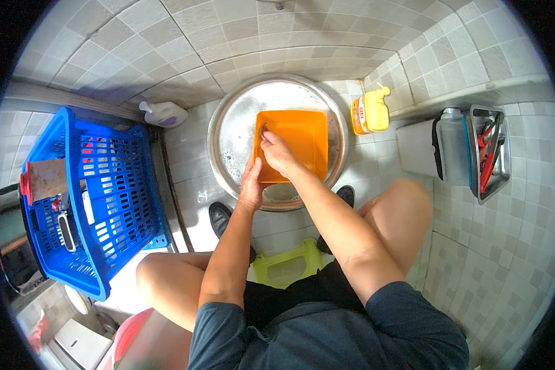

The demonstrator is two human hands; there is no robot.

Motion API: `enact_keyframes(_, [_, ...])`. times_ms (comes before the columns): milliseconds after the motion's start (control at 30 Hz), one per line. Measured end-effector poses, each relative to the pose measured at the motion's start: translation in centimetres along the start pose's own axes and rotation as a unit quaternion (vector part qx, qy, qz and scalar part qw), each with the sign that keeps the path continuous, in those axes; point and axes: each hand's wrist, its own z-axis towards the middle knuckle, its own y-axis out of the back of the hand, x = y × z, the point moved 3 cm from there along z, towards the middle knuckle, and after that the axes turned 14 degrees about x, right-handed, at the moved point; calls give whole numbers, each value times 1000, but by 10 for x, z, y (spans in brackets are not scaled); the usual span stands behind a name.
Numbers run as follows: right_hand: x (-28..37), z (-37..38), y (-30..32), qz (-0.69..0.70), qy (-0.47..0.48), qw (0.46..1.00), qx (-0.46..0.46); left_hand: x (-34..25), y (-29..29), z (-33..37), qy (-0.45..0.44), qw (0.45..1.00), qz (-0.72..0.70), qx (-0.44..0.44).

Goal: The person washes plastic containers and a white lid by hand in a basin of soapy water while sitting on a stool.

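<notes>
Orange tray: a square orange tray (293, 145) lies inside the big round metal basin (234, 123) on the tiled floor, straight ahead of the person, toward the right half of the basin.
Left hand: the left hand (250, 185) grips the near left edge of the tray, fingers closed around the rim, thumb on the outside.
Right hand: the right hand (276, 151) is inside the tray at its left side, fingers bent together and pressed on the tray bottom; whether it holds a small cloth or sponge I cannot tell.
Key relation: the unwashed part of the tray lies to the right and far from the right fingers; the right hand is nearer to it, while the left hand only steadies the edge.
Tray axis: nearly square, its edges run almost parallel to the far wall.
Basin content: the tray and what looks like some shallow foamy water.
Blue basket: a blue plastic basket (126, 185) stands at the left, with some kitchen things in it, not clear which.
Metal tray: at the right, a small steel container (504, 154) holds red tools.
Bottles: a yellow bottle (370, 111) stands just beside the basin on the far right, a white bottle (163, 113) on the far left.
</notes>
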Motion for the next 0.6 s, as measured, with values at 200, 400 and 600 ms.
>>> enact_keyframes(200, [-5,-27,-8,-165,-69,972,151,-9,-1,6,-40,999,-26,13])
enact_keyframes(400, [-29,-39,32,-332,-175,924,67,-18,-10,14,-95,990,91,-59])
enact_keyframes(600, [0,-32,41,-406,-116,907,5,-13,-1,-1,-55,998,17,-23])
